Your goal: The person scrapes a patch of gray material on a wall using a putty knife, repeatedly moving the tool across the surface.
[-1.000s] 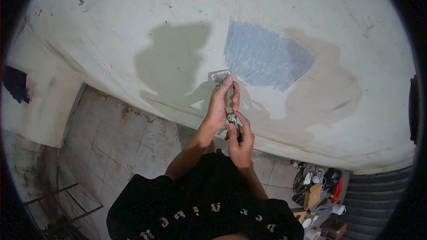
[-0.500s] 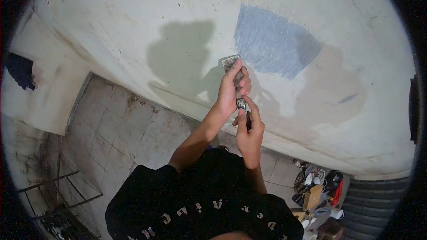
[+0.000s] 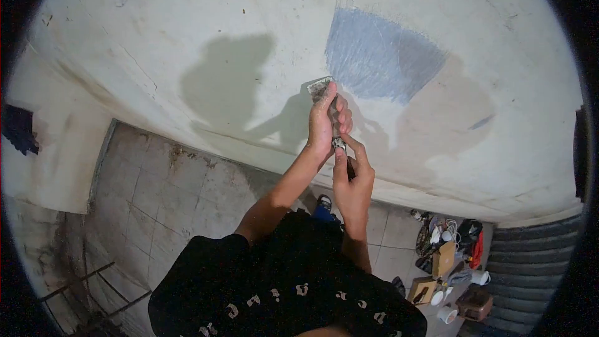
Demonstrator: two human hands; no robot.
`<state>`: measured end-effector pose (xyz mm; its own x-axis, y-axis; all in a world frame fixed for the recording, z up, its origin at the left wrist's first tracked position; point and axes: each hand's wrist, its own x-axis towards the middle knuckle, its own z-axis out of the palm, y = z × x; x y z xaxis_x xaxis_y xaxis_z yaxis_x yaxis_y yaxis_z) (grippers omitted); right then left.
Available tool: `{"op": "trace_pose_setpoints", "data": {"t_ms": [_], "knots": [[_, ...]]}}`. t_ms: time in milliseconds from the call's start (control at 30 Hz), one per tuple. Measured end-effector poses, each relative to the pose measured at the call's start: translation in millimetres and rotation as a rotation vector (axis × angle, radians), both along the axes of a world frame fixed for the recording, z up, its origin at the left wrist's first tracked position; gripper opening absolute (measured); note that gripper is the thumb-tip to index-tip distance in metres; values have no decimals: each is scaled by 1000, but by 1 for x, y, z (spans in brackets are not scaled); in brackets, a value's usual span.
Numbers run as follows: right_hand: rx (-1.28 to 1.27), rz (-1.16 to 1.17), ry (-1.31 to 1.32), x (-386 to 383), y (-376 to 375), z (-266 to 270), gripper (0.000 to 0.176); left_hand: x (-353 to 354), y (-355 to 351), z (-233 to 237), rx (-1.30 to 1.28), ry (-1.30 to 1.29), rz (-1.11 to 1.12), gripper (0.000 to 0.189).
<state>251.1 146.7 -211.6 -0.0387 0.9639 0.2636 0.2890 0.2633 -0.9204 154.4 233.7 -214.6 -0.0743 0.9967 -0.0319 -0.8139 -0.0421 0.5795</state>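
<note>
My left hand (image 3: 324,122) is closed around a putty-smeared scraper (image 3: 317,89), with the thumb along its flat, pale-edged end. Just below it, my right hand (image 3: 354,190) grips a second small tool (image 3: 339,143) that looks like a putty knife, its end crusted white and a dark handle partly showing in the palm. The two tools meet or nearly meet between the hands; the fingers hide the exact contact. Behind them rises a whitish wall (image 3: 281,0) with a rough grey-blue patch (image 3: 380,56) right above my left hand.
A tiled floor (image 3: 162,193) lies below the wall. At lower right are a cardboard box (image 3: 443,259), cups, cables and bags beside a dark ribbed shutter (image 3: 530,262). A black metal frame (image 3: 106,287) stands at lower left. Dark cloth (image 3: 19,128) hangs at far left.
The view has shifted slightly, so more floor and a sandalled foot show below. My hands keep the same hold on both tools, with the right hand marginally closer to the left.
</note>
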Motion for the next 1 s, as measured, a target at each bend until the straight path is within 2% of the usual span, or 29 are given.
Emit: {"op": "trace_pose_setpoints", "data": {"t_ms": [367,533,567,667,767,900,1000], "knots": [[-108,-32,37,2,12,7,24,2,10,0,-13,70,88,49],[-196,-12,41,9,6,10,22,8,0,12,-104,81,113,48],[-86,-5,94,6,7,-2,23,6,0,12,-99,83,102,48],[-34,-12,193,-4,5,-8,23,2,-1,8,-96,147,69,47],[-23,7,166,-3,1,-4,24,-2,-2,8,-100,97,33,47],[-15,30,270,-12,5,-33,27,-7,-1,-7,-133,232,43,47],[-14,42,333,-20,9,-35,27,-15,0,9,-116,299,82,47]]}}
